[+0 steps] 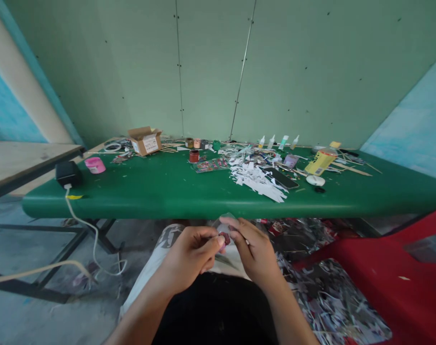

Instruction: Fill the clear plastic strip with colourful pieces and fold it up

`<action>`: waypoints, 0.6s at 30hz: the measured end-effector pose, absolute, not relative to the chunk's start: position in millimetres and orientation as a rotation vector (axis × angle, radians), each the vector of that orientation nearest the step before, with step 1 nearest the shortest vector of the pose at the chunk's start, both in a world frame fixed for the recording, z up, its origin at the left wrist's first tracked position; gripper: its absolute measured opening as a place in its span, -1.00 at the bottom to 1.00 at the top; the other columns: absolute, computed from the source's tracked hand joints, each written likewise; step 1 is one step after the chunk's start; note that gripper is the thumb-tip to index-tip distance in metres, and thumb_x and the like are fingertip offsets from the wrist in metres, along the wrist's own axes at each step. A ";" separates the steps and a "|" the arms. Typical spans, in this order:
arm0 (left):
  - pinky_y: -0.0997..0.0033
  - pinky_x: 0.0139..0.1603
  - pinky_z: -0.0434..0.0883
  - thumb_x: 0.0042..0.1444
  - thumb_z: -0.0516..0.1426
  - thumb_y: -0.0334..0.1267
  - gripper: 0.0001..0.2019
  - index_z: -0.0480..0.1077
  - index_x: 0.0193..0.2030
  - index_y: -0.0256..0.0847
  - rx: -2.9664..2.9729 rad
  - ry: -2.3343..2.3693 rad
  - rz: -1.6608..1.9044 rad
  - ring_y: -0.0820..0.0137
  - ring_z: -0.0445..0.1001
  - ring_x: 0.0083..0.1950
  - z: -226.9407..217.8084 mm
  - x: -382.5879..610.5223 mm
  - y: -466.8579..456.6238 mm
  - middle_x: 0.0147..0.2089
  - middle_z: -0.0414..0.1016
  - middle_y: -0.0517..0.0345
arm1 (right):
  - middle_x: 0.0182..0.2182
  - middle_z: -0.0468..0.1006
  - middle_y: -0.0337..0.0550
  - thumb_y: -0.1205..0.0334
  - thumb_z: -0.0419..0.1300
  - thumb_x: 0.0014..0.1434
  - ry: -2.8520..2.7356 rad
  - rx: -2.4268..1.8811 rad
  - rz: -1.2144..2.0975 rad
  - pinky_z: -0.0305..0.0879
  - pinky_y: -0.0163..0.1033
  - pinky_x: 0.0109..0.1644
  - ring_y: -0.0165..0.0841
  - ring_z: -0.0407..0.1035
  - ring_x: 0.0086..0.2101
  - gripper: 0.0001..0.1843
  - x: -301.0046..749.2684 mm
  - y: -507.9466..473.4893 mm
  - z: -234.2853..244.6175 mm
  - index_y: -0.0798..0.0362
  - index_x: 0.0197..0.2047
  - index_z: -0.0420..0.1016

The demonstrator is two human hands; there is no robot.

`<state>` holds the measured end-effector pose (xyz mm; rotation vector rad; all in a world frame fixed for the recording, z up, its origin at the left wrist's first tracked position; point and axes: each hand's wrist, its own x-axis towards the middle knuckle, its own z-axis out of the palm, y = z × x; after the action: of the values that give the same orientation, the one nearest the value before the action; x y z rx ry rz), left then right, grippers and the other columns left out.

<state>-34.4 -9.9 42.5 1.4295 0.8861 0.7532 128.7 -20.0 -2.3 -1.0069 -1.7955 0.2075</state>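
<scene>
Above my lap, both hands meet in front of the table edge. My left hand (198, 251) is closed, its thumb and fingers pinching a small dark red and pink piece (224, 238) whose kind I cannot make out. Curled round from the other side, my right hand (252, 244) has its fingertips on a clear plastic sheet or small bag (223, 221) that rises behind the red piece. Whether the red piece lies inside the plastic or against it, I cannot tell.
A green-covered table (160, 191) bears white paper scraps (256, 179), a phone (281, 178), an open carton (145, 141), paint jars (194, 155), glue bottles (283, 142), a yellow container (320, 162) and a pink tub (95, 165). A red chair (376, 254) stands at right; a white cable (92, 230) hangs left.
</scene>
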 end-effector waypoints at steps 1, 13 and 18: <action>0.54 -0.68 -0.08 0.03 0.11 -0.03 -0.69 0.27 -0.55 -0.20 1.429 0.902 0.753 0.62 -0.06 -0.72 42.2 -34.6 -9.2 -0.76 -0.01 0.46 | -0.42 0.53 -0.17 0.30 -0.02 0.32 -1.773 -1.028 0.189 0.37 -0.25 -0.26 -0.36 0.43 -0.39 -0.69 126.4 -20.3 -2.1 0.03 0.00 0.49; 0.53 -0.60 0.04 0.20 0.03 -0.06 -0.67 0.37 -0.43 -0.25 1.671 0.951 0.456 0.58 0.14 -0.65 35.0 -36.9 -19.3 -0.69 0.17 0.37 | -0.59 0.37 -0.28 0.03 0.03 0.27 -1.273 -1.143 0.609 0.19 -0.31 -0.49 -0.41 0.26 -0.57 -0.65 135.0 -10.3 -7.6 0.05 -0.11 0.52; 0.52 -0.61 0.05 0.17 0.06 -0.06 -0.69 0.35 -0.46 -0.24 1.769 1.037 0.432 0.55 0.18 -0.63 33.9 -36.7 -18.8 -0.68 0.22 0.35 | -0.65 0.28 -0.34 0.03 0.16 0.19 -1.525 -0.979 0.871 0.07 -0.35 -0.53 -0.49 0.15 -0.60 -0.70 135.6 -19.6 3.5 0.07 -0.44 0.44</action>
<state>-36.7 -18.8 33.9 1.7689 1.0370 0.4323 135.6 -19.6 3.5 -0.9788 -1.5252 0.8714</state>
